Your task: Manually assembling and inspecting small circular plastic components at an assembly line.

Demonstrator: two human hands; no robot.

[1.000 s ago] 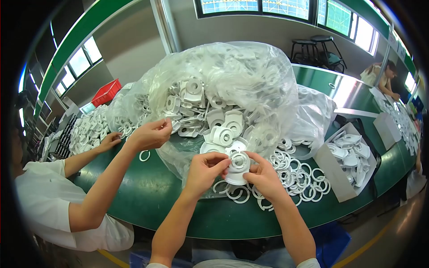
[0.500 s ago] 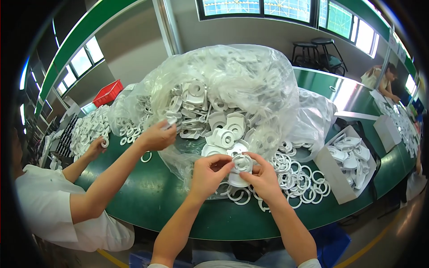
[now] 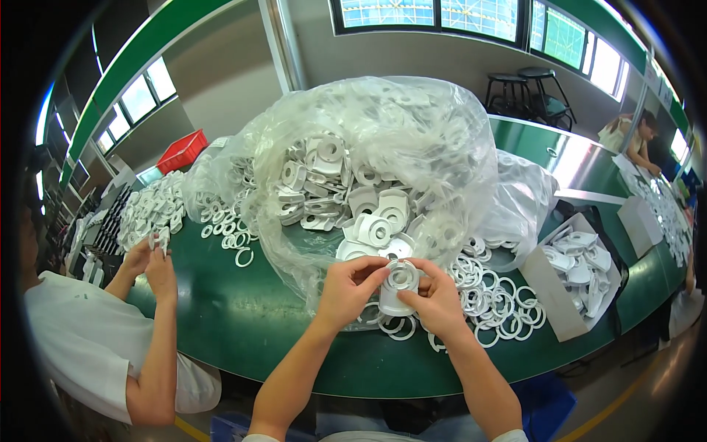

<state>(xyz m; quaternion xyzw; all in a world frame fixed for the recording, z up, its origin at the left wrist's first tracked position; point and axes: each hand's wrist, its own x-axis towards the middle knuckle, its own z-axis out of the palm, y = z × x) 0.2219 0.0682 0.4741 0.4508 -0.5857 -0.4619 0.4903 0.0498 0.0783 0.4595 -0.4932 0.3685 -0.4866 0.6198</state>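
Between my two hands is a white plastic part [image 3: 398, 300] with a round ring-shaped end and a flared skirt. My left hand [image 3: 350, 289] pinches its upper left edge with thumb and fingertips. On its right side my right hand [image 3: 437, 296] grips it, the thumb pressed on its front. Just beyond my hands, similar white parts [image 3: 375, 230] spill from the mouth of a big clear plastic bag [image 3: 434, 110]. Loose white rings [image 3: 508, 302] lie heaped to the right of my right hand, and a few lie under the held part.
A carton [image 3: 557, 295] of white parts stands at right on the green table [image 3: 272, 346]. At left a co-worker [image 3: 81, 331] holds a white part in both hands, beside another pile [image 3: 151, 210]. A red bin [image 3: 182, 149] sits farther back. Someone else works at far right.
My hands still hold the white part, which now shows more of its face and skirt. The co-worker's right hand has drawn back from the bag to meet the left hand.
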